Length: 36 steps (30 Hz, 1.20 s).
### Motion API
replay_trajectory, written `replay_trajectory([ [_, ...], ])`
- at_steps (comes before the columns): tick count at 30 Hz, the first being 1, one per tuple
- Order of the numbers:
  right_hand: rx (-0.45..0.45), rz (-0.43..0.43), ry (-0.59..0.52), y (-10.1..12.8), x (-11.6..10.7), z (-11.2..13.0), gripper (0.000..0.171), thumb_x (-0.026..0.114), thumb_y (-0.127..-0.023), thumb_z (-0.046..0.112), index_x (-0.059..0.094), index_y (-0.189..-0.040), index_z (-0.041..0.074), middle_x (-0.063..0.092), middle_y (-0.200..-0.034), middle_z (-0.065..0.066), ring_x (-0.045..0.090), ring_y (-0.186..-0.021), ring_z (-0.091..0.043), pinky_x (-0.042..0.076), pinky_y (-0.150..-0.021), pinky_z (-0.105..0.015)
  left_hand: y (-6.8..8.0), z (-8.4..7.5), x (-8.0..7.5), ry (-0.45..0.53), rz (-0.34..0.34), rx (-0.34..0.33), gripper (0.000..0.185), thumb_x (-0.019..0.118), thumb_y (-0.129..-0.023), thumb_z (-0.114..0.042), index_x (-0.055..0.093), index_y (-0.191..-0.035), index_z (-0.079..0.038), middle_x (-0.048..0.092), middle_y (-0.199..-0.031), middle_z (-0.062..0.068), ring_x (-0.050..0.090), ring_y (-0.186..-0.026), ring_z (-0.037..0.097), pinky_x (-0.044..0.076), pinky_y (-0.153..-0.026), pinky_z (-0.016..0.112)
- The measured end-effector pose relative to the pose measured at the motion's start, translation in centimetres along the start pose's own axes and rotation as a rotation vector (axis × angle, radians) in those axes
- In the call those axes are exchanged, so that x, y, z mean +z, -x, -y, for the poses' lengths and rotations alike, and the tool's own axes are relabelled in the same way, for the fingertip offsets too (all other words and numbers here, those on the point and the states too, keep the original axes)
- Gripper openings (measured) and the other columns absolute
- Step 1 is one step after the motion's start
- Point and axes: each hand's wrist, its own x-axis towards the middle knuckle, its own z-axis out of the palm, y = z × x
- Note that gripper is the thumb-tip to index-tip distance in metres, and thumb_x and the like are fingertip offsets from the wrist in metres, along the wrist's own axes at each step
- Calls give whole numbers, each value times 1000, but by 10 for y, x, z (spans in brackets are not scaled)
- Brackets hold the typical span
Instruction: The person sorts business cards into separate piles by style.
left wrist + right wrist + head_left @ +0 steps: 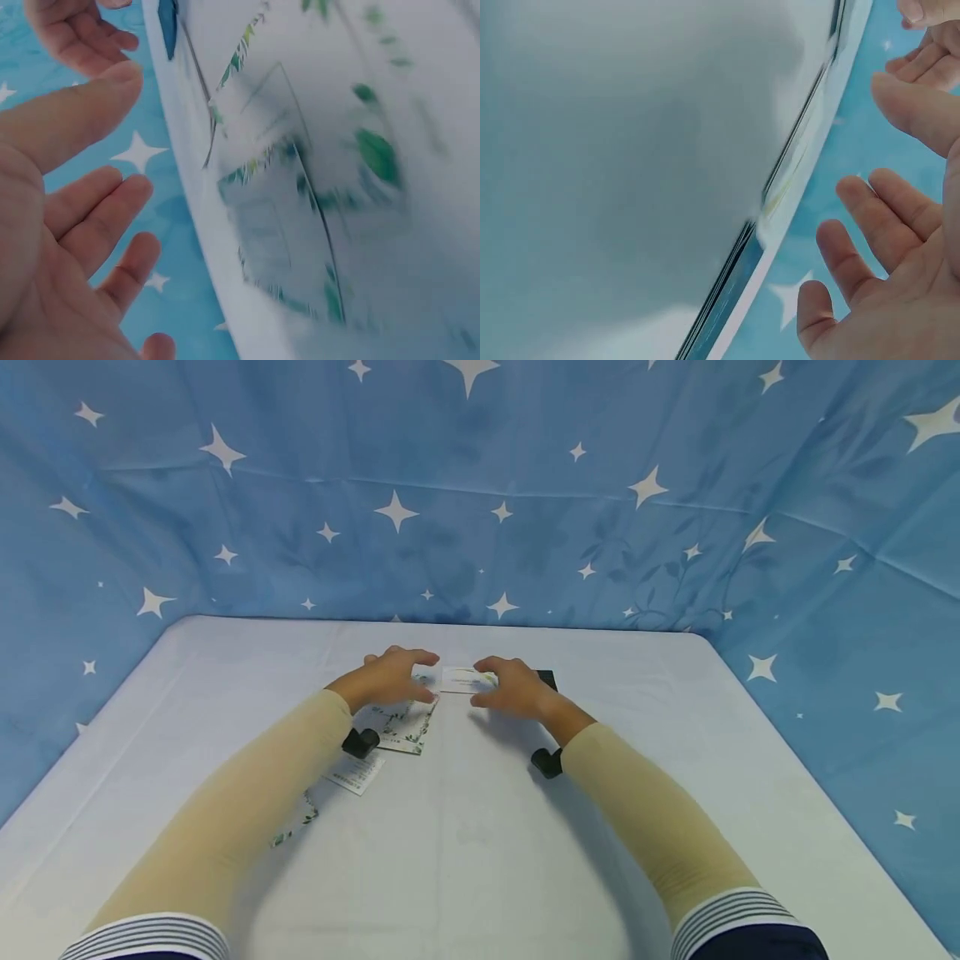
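Observation:
Both hands hover over the white table with fingers spread and nothing in them. My left hand (390, 677) is above a leaf-printed card (408, 727); in the left wrist view its palm (45, 247) and loosely bent fingers show. Facing it, my right hand (517, 687) is beside a small white card (459, 681) with faint print and a leaf trim, whose right end its fingers partly hide. Behind the right hand a black flat item (547, 677) shows only in part. In the right wrist view, thin dark edges (731, 277) run along the table's far side, blurred.
Nearer the left forearm lie a white card with printed text (356, 773) and another leaf-edged card (298, 821), partly covered by the sleeve. The white table (465, 860) ends at a blue curtain (450, 552) with white stars. Each wrist bears a black camera.

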Motion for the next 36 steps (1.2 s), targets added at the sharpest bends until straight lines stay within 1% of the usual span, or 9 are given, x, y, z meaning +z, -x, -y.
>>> replay_trajectory([
  [4, -64, 5, -16, 14, 13, 12, 64, 73, -91, 33, 51, -147, 12, 54, -145, -10, 48, -131, -29, 37, -107, -49, 26, 11, -3, -4, -3, 46, 72, 77, -90, -33, 44, -153, -22, 38, -154, 13, 30, -136, 41, 23, -103, 63],
  [7, -121, 24, -10, 26, 24, 22, 64, 74, -90, 32, 52, -145, 9, 54, -144, -9, 49, -132, -28, 38, -108, -46, 45, 21, -1, -12, -3, 84, 71, 78, -89, -32, 47, -152, -20, 41, -153, 13, 30, -139, 39, 21, -102, 64],
  [10, -166, 45, -15, 36, 35, 33, 63, 76, -89, 31, 54, -144, 9, 54, -144, -7, 50, -131, -27, 38, -107, -44, 65, 30, 0, -32, -2, 110, 70, 79, -88, -31, 49, -150, -18, 42, -151, 16, 30, -140, 38, 22, -99, 63],
  [16, -202, 122, 13, 50, 49, 63, 63, 77, -88, 36, 55, -144, 15, 57, -139, -5, 46, -130, -26, 34, -107, -48, 102, 45, -3, -51, 12, 105, 67, 81, -86, -31, 54, -146, -18, 44, -146, 19, 34, -134, 41, 26, -93, 61],
  [20, -240, 169, 53, 53, 58, 81, 64, 77, -87, 39, 56, -144, 20, 57, -137, -2, 45, -129, -23, 34, -106, -48, 121, 56, -3, -62, 21, 107, 65, 83, -83, -30, 58, -142, -17, 49, -142, 17, 36, -132, 39, 27, -90, 58],
  [24, -310, 218, 135, 53, 70, 95, 63, 76, -88, 44, 56, -144, 24, 58, -136, 5, 45, -127, -20, 34, -103, -45, 133, 69, 0, -92, 18, 114, 65, 85, -81, -30, 60, -140, -16, 55, -136, 14, 39, -131, 37, 25, -88, 57],
  [28, -375, 270, 206, 53, 81, 105, 60, 74, -89, 46, 58, -142, 24, 59, -133, 12, 44, -126, -19, 33, -101, -43, 138, 76, 3, -118, 1, 114, 65, 85, -80, -25, 60, -140, -14, 57, -134, 15, 37, -131, 39, 25, -87, 58],
  [31, -380, 293, 247, 55, 83, 109, 58, 73, -90, 47, 59, -141, 24, 59, -133, 14, 44, -127, -20, 33, -99, -42, 138, 77, 6, -129, -6, 107, 64, 84, -81, -22, 60, -139, -14, 58, -132, 14, 36, -131, 40, 24, -85, 55],
  [36, -334, 300, 290, 59, 81, 108, 58, 72, -90, 50, 58, -141, 26, 57, -135, 14, 42, -129, -20, 34, -100, -41, 139, 75, 8, -152, -26, 111, 60, 84, -81, -21, 63, -136, -14, 60, -129, 9, 38, -127, 36, 23, -84, 52],
])
